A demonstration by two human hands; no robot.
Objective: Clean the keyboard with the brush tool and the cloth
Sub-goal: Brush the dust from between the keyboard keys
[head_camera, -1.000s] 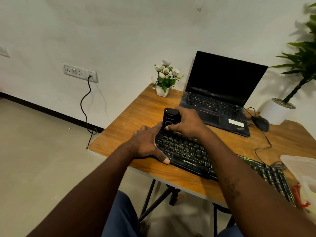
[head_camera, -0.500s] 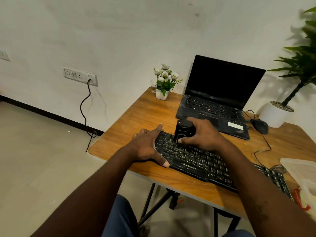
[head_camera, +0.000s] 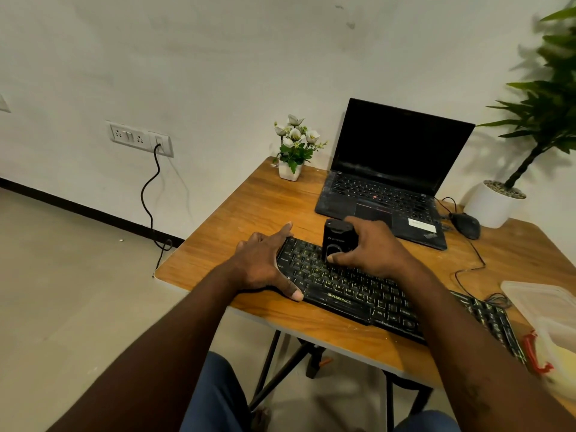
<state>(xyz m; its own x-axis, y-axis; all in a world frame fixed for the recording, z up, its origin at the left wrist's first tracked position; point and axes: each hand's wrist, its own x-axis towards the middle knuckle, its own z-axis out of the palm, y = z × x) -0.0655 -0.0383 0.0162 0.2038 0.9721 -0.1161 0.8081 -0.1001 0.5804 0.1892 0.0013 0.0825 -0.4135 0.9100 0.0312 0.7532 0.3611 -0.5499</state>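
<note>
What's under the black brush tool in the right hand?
The keyboard: the brush tool, gripped by the right hand, stands over its upper left key rows. The keys directly beneath it, and any bristles, are covered by the tool's body and the thumb.

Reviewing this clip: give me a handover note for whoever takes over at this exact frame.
Left hand rests flat across the left end of the keyboard, steadying it.
Right hand grips the brush tool, upright on the upper-left keys.
Done: brushing started; extent unclear.
Left: brush the remaining keys, then wipe with the cloth, which I cannot pick out here.
</note>
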